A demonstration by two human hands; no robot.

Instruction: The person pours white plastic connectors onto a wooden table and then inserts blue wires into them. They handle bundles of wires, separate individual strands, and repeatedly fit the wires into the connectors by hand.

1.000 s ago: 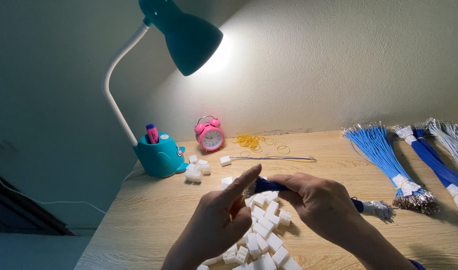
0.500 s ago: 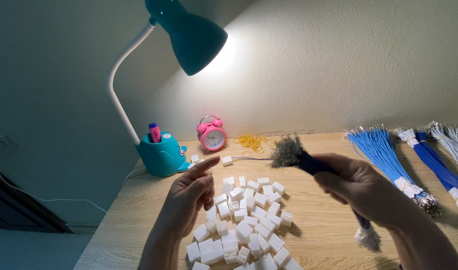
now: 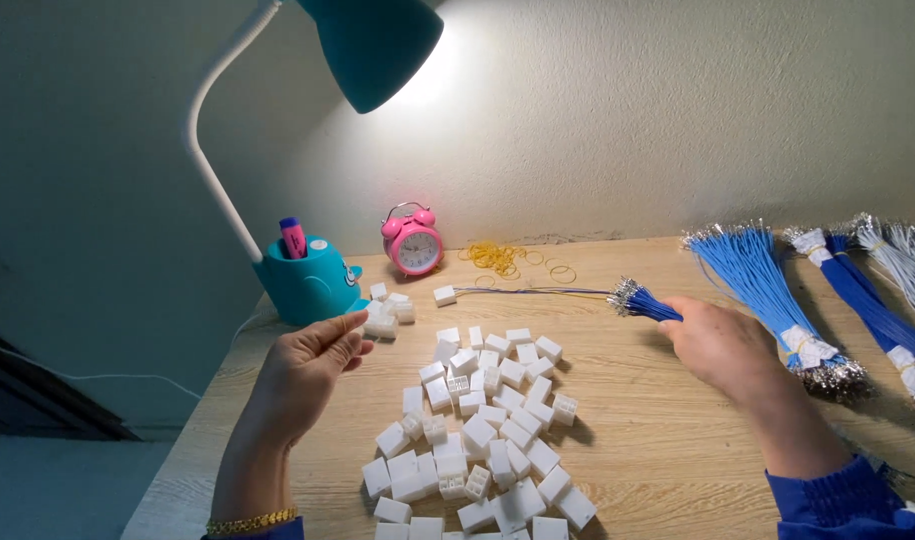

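Note:
My right hand [image 3: 723, 345] lies on the wooden desk [image 3: 638, 420] and grips a small bundle of blue wires [image 3: 643, 301] whose metal tips stick out to the left. My left hand [image 3: 308, 370] hovers palm-up at the left with fingers loosely curled and nothing visible in it. Between the hands lies a pile of several small white plastic connector housings [image 3: 488, 420].
A teal desk lamp [image 3: 308, 285] with a pen holder base stands at the back left, a pink alarm clock [image 3: 413, 240] and yellow rubber bands [image 3: 503, 258] behind the pile. One housing with wires [image 3: 446, 295] lies there. Blue wire bundles [image 3: 768, 290] and grey wire bundles [image 3: 903, 255] lie at right.
My right hand has swung the blue wire bundle down from mid-air onto the desk at the right. My left hand has pulled back to the left.

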